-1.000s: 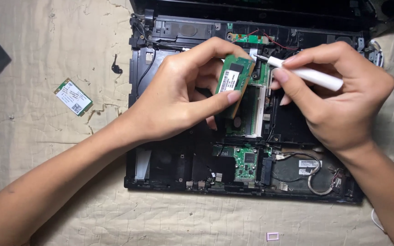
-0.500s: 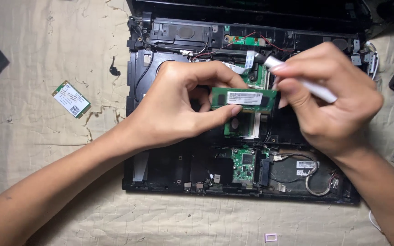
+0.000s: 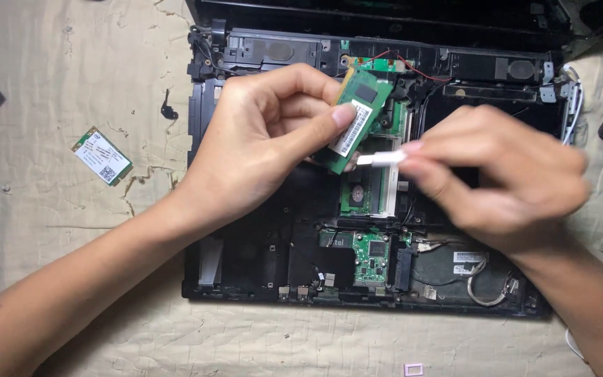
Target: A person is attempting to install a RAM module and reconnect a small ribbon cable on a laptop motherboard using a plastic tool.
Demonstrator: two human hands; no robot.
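From the head camera, the left hand [image 3: 259, 146] pinches a flat green memory module [image 3: 356, 120] between thumb and fingertips, tilted up above the opened laptop base [image 3: 246, 265]; a white label runs along its face. The right hand [image 3: 504, 185], blurred, has its fingers closed narrowly round a small white stick-shaped tool [image 3: 380, 159], whose tip touches the module's lower edge. Inside the black plastic shell lie a second green module in its slot [image 3: 366, 192], a small green circuit board [image 3: 370, 255] and loose grey wires [image 3: 486, 290]. On the pale, cracked surface [image 3: 71, 84] to the left rests a small green wireless card [image 3: 102, 155], well apart
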